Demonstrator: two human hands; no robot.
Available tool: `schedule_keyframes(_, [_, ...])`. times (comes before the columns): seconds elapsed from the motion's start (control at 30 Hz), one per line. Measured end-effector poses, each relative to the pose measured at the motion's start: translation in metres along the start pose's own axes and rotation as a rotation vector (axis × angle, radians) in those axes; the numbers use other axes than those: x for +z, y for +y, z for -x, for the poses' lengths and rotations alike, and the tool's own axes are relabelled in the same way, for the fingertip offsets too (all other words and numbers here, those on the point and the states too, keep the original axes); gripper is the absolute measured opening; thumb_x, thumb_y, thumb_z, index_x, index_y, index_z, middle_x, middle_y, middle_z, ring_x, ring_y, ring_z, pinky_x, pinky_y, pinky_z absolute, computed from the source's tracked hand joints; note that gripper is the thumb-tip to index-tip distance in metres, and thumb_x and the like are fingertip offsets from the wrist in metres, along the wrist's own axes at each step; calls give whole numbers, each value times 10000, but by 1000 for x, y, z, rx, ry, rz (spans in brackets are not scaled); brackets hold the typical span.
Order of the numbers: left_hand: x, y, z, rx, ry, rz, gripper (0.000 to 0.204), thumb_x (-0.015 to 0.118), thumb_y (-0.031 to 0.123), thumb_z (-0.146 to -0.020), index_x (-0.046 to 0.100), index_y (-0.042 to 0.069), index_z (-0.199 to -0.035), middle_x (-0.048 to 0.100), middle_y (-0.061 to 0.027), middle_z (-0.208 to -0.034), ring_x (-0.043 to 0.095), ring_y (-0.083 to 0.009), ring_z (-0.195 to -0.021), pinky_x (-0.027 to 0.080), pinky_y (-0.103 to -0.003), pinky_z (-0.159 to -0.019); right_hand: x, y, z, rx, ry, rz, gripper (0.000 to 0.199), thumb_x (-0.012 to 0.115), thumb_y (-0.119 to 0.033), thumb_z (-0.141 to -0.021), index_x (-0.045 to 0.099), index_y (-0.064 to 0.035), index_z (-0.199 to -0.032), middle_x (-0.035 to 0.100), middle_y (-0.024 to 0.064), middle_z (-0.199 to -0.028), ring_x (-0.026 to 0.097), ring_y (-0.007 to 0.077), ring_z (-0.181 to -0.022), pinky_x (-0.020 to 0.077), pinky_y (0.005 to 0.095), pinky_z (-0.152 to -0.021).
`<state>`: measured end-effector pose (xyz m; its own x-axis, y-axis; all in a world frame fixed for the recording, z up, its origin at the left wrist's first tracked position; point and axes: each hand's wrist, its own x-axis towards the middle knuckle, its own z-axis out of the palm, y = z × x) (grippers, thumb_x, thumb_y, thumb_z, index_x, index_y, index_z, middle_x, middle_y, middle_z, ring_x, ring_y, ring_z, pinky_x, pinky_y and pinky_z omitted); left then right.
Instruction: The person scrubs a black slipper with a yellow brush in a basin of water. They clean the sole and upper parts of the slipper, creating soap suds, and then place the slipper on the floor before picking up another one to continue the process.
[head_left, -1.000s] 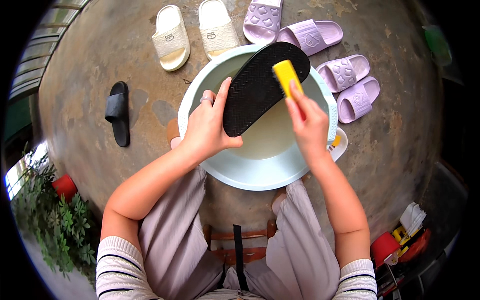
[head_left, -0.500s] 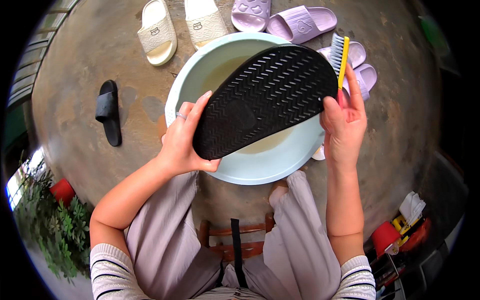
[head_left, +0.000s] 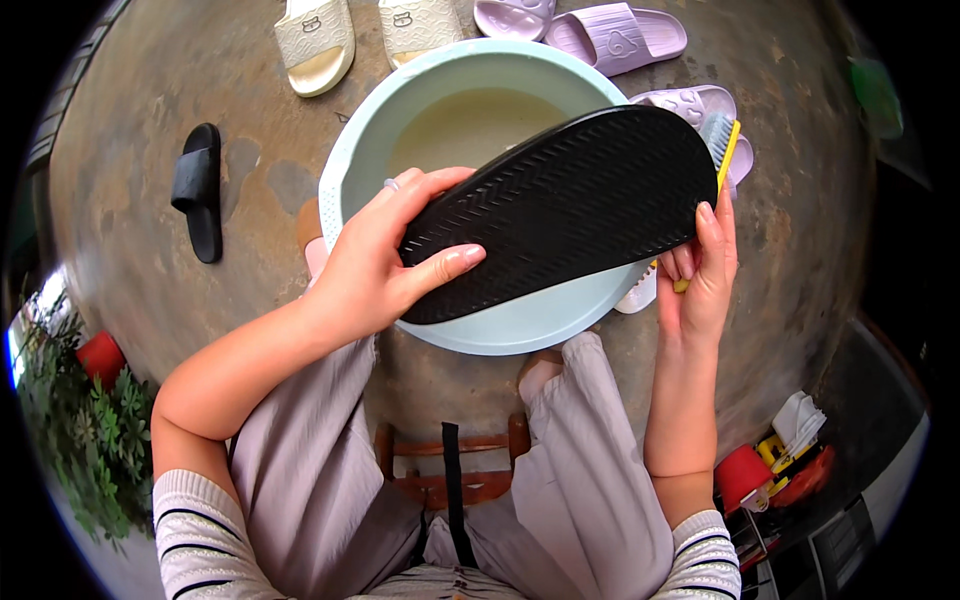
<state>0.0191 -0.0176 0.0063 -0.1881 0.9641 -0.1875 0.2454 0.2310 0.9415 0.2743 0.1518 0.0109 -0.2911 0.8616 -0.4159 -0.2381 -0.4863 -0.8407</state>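
A black slide slipper (head_left: 570,205) is held sole up, slanting over a pale blue basin (head_left: 343,150) with murky water (head_left: 475,122) in it. My left hand (head_left: 385,245) grips its lower left end, thumb lying across the patterned sole. At the upper right end, my right hand (head_left: 705,260) is closed round a yellow-handled brush (head_left: 728,155) with pale bristles. The bristles point toward the slipper's edge, and my right fingertips are at that end of the sole. The slipper partly hides the brush handle.
Another black slide (head_left: 203,192) lies on the floor at left. Cream slides (head_left: 318,45) and purple slides (head_left: 615,40) lie beyond the basin. A leafy plant (head_left: 95,450) is at lower left, a red container (head_left: 741,476) at lower right. Wooden stool parts (head_left: 450,488) show between my legs.
The slipper has shifted slightly right and its sole has tilted. My left thumb has moved onto the sole. The brush has dropped lower beside the slipper's end, still in my right hand.
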Motion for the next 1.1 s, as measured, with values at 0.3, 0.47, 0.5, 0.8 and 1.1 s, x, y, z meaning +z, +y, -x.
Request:
schedule_keyframes(0.3, [-4, 14, 3, -175, -96, -250, 490, 585, 231, -1035, 487, 47, -1478, 584, -173, -1266, 608, -346, -1109, 480, -413, -970, 4, 11, 1, 77, 65, 56, 628, 594, -71, -1018, 343, -59, -1594, 598, -16, -968, 388, 26, -526, 294, 206, -473])
schedule_keyframes(0.47, [24, 3, -5, 176, -95, -619, 1028, 864, 295, -704, 365, 174, -1595, 446, -218, -1468, 548, -438, -1230, 479, -496, -1007, 28, 28, 5, 118, 65, 109, 681, 627, -59, -1008, 292, -42, -1601, 558, -27, -870, 375, 22, -520, 287, 213, -467])
schedule_keyframes(0.5, [30, -4, -8, 166, -153, -734, 1044, 865, 190, -656, 383, 200, -1583, 433, -215, -1479, 555, -437, -1222, 492, -507, -996, 34, 31, 6, 146, 60, 118, 694, 622, -66, -1015, 265, -48, -1610, 546, -34, -840, 365, 19, -519, 284, 214, -466])
schedule_keyframes(0.8, [30, -100, -31, -352, -318, 16, 706, 739, 73, -837, 476, 97, -1491, 608, -199, -1342, 658, -305, -1125, 521, -392, -992, -5, 77, -5, 4, -34, 586, 637, 616, -138, -1041, 324, -61, -1602, 670, 34, -1011, 559, 72, -707, 445, 221, -611])
schedule_keyframes(1.1, [82, -100, -33, -154, -264, -999, 1398, 924, 472, -642, 36, 91, -1652, 321, -208, -1620, 264, -413, -1520, 225, -577, -1236, -16, 141, -21, 225, -369, 1831, 876, 527, -97, -985, -40, -72, -1652, 599, 316, -1192, 705, 445, -915, 592, 485, -788])
